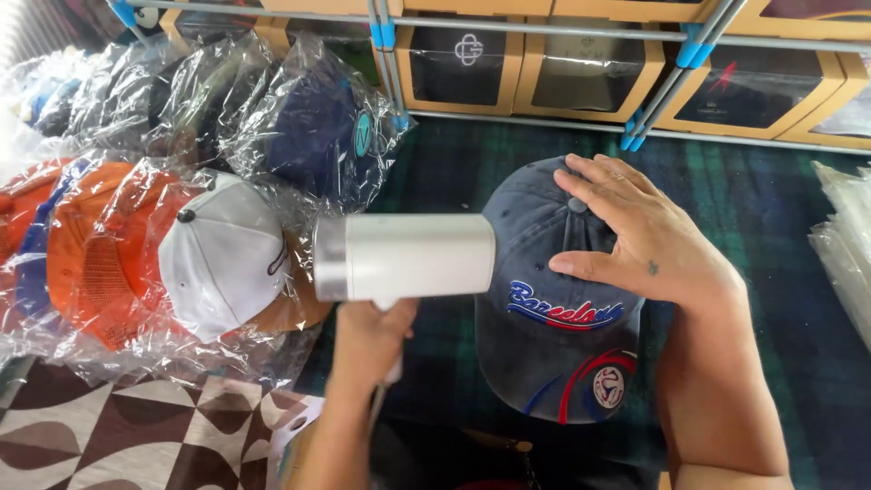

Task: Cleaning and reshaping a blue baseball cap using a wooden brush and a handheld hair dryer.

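We see a dark grey cap (553, 318) lying on a green checked cloth (780, 209), and we use this cap as our marker. It has stitched letters in blue, red and white, and a round badge on its brim.

The right hand (635, 236) lies flat on top of the cap, with the fingers spread out and pressing down on the crown. It pinches nothing.

The left hand (367, 336) is just left of the cap. Its fingers are wrapped tight around the handle of a white steamer (404, 257). The steamer's round body points sideways and its end touches or nearly touches the cap's left side; we cannot tell which.

Further left of the cap lie a white cap (227, 254) and orange caps (95, 249) in clear plastic bags. Behind the cap stand brown boxes (458, 63) with windows.
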